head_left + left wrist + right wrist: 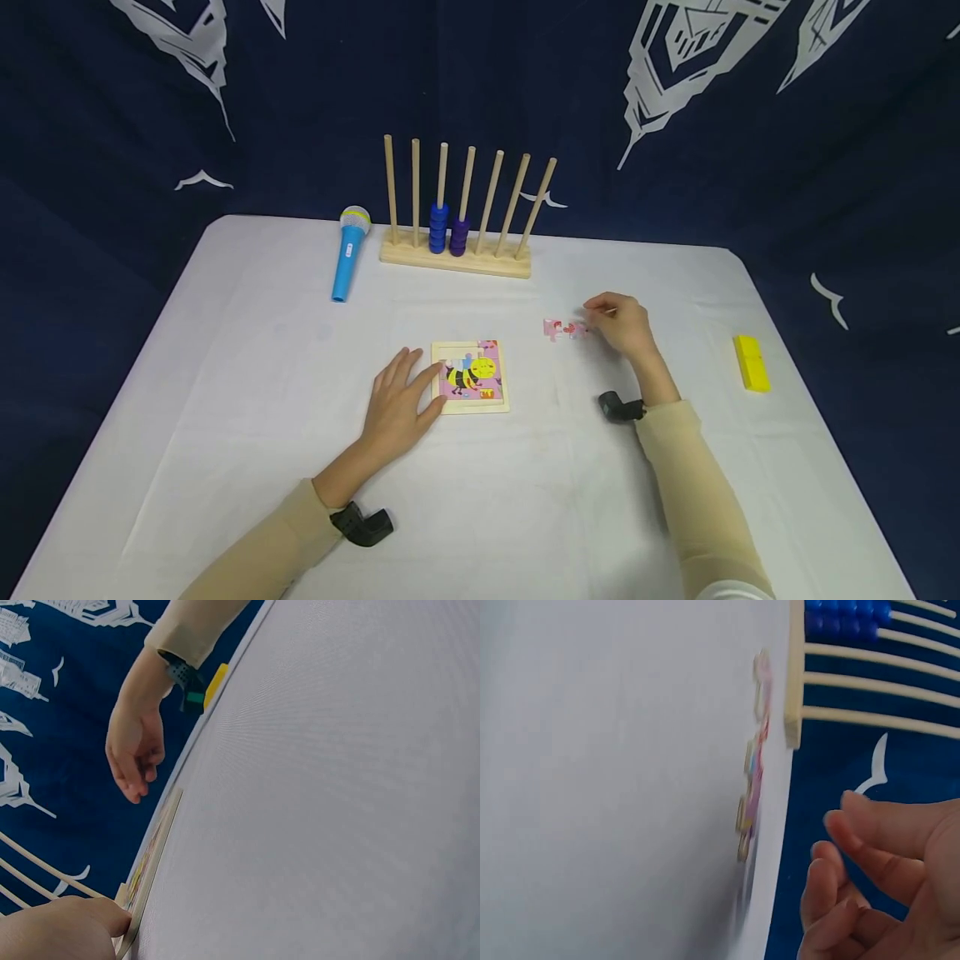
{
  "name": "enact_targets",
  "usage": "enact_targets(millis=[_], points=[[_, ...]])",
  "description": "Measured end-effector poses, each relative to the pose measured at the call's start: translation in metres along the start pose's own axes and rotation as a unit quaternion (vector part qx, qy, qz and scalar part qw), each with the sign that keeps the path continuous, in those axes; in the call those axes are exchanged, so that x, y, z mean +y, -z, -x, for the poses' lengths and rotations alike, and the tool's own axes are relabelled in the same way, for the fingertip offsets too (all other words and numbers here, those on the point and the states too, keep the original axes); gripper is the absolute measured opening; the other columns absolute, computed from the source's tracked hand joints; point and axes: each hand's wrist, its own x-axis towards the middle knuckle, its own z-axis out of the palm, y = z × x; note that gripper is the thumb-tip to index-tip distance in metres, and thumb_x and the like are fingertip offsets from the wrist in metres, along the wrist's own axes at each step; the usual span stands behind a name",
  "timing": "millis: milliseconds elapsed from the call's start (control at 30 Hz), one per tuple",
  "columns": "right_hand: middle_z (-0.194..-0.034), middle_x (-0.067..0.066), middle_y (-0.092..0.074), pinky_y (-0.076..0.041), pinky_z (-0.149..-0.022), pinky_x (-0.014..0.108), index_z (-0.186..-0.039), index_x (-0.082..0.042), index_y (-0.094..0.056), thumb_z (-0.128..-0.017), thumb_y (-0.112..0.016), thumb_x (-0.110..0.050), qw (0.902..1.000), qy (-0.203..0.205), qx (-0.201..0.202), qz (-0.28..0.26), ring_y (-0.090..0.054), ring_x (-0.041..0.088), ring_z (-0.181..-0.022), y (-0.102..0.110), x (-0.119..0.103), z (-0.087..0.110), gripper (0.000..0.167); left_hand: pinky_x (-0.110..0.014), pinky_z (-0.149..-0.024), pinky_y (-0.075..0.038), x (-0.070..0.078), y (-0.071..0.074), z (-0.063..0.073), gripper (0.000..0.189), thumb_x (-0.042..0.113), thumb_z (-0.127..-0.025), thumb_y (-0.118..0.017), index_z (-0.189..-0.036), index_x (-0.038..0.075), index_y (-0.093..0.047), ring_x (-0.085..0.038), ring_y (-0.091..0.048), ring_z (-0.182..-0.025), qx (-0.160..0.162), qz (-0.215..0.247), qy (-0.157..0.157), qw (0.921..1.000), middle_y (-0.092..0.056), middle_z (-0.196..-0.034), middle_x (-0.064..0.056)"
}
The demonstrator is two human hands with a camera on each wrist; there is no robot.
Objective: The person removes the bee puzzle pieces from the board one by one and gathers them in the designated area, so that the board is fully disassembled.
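Note:
A square jigsaw puzzle [470, 405] with a wooden frame and a yellow-and-black bee picture lies on the white table; a bare patch shows at its upper left. My left hand [397, 402] rests at its left side, fingers spread, index finger and thumb touching the frame. In the left wrist view the thumb [67, 930] is against the frame's edge. Pink puzzle pieces [553, 330] lie right of the board. Close over them hovers my right hand [621, 323], fingers loosely bent. In the right wrist view, thumb and index finger come near each other with nothing visible between them.
A wooden rack [456, 262] with upright pegs, blue and purple beads on two of them, stands at the back. Left of it lies a blue toy microphone [347, 254]. A yellow block [752, 363] sits near the table's right edge. Dark patterned cloth hangs behind.

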Motion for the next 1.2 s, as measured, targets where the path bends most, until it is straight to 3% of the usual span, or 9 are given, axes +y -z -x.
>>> enact_targets(millis=[233, 367, 533, 667, 1200], points=[[-0.116, 0.018, -0.064, -0.047, -0.067, 0.019, -0.119, -0.001, -0.065, -0.093, -0.065, -0.011, 0.9949, 0.029, 0.021, -0.094, -0.058, 0.027, -0.098, -0.012, -0.018, 0.013, 0.028, -0.059, -0.109, -0.026, 0.000, 0.001, -0.001, 0.048, 0.024, -0.088, -0.071, -0.132, 0.007, -0.061, -0.041, -0.028, -0.142, -0.001, 0.001, -0.001, 1.0000, -0.041, -0.146, -0.024], [-0.120, 0.019, -0.063, -0.049, -0.068, 0.022, -0.122, -0.001, -0.063, -0.092, -0.066, -0.010, 0.9906, 0.040, 0.012, -0.130, -0.058, 0.028, -0.099, -0.022, -0.031, 0.019, 0.031, -0.059, -0.109, -0.026, 0.000, 0.001, -0.001, 0.048, 0.023, -0.087, -0.072, -0.131, 0.006, -0.061, -0.042, -0.028, -0.142, 0.003, 0.001, -0.002, 1.0000, -0.041, -0.145, -0.024], [-0.123, 0.018, -0.061, -0.046, -0.079, 0.031, -0.124, -0.002, -0.061, -0.092, -0.067, -0.012, 0.9902, 0.050, -0.014, -0.130, -0.059, 0.029, -0.101, -0.036, -0.044, 0.025, 0.034, -0.060, -0.109, -0.027, 0.001, 0.001, 0.000, 0.048, 0.024, -0.087, -0.072, -0.131, 0.006, -0.062, -0.042, -0.029, -0.141, 0.008, 0.001, -0.004, 1.0000, -0.042, -0.145, -0.025], [-0.122, 0.017, -0.061, -0.047, -0.081, 0.035, -0.124, -0.004, -0.061, -0.090, -0.069, -0.012, 0.9896, 0.066, -0.025, -0.125, -0.060, 0.029, -0.098, -0.048, -0.053, 0.029, 0.036, -0.061, -0.108, -0.027, 0.001, 0.000, 0.000, 0.049, 0.024, -0.087, -0.072, -0.130, 0.006, -0.062, -0.043, -0.029, -0.141, 0.011, 0.002, -0.006, 0.9999, -0.042, -0.145, -0.026], [-0.121, 0.016, -0.062, -0.046, -0.079, 0.032, -0.122, -0.005, -0.064, -0.086, -0.074, -0.010, 0.9804, 0.125, -0.068, -0.136, -0.060, 0.027, -0.095, -0.079, -0.076, 0.040, 0.038, -0.060, -0.108, -0.028, 0.000, 0.000, 0.001, 0.048, 0.025, -0.087, -0.072, -0.130, 0.006, -0.062, -0.043, -0.030, -0.141, 0.012, -0.003, -0.010, 0.9999, -0.043, -0.144, -0.025]])
